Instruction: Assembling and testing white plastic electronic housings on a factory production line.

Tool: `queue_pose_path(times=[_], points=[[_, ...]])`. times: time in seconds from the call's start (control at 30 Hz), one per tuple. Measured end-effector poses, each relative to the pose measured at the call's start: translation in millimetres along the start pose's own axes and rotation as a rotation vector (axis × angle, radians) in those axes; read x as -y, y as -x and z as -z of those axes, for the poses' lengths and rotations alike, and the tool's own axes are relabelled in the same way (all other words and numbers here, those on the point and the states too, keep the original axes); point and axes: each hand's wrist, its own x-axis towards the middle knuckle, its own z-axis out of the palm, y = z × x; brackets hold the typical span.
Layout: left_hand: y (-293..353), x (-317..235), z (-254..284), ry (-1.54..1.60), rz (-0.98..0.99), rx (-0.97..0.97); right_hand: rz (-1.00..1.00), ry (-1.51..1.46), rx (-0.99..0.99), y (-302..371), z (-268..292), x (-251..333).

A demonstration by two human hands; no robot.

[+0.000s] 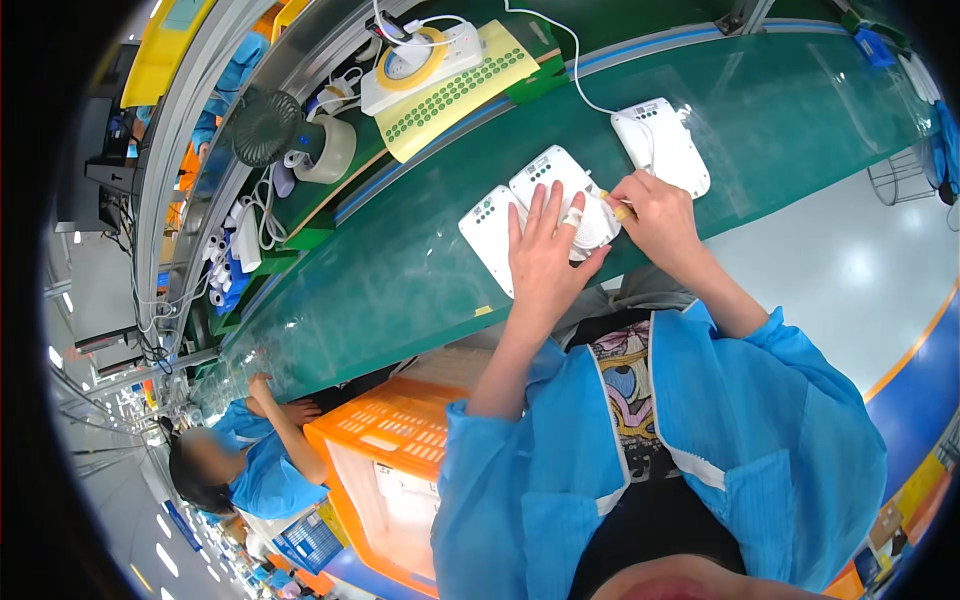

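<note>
Three flat white plastic devices with rounded corners lie on the green mat (400,290). My left hand (545,255) rests with spread fingers on the middle device (548,168), covering much of it. Beside that device's right edge, my right hand (662,222) is closed in a pinch. What it pinches is too small to make out; yellowish wraps show near the fingertips. The left device (484,228) touches or nearly touches the middle one and is partly under my left hand. Farther right, behind my right hand, is the third device (684,150), with a white cable (575,62) reaching it.
Along the back, a shelf carries a power strip (425,70), a yellow sticker sheet (462,88) and a small dark fan (268,128). An orange crate (385,425) stands at my left. Beyond it a person in blue (265,465) sits at the same bench.
</note>
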Motion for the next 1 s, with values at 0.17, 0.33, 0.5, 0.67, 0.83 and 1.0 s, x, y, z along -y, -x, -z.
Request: queue_pose_path(times=[0.17,0.33,0.5,0.67,0.83,1.0], points=[[5.9,8.1,-1.0,0.024,-0.007,-0.041,-0.082,-0.069,0.045,2.6,-5.7,5.8],[6.3,8.9,1.3,0.049,-0.026,-0.06,-0.051,-0.148,0.073,-1.1,-13.5,13.7],[0.5,10.4,11.2,0.085,-0.002,-0.079,-0.097,-0.256,0.06,-2.3,-17.0,7.0],[-34.3,61.1,45.9,0.33,0.077,-0.262,-0.062,-0.313,0.02,-1.5,-20.1,8.0],[-87.2,127.3,84.4,0.002,0.069,-0.583,-0.006,-0.284,0.006,-2.8,-24.5,6.1],[-101.4,152.5,89.1,-0.022,0.073,-0.433,0.027,-0.235,0.035,-3.1,-18.9,7.5]])
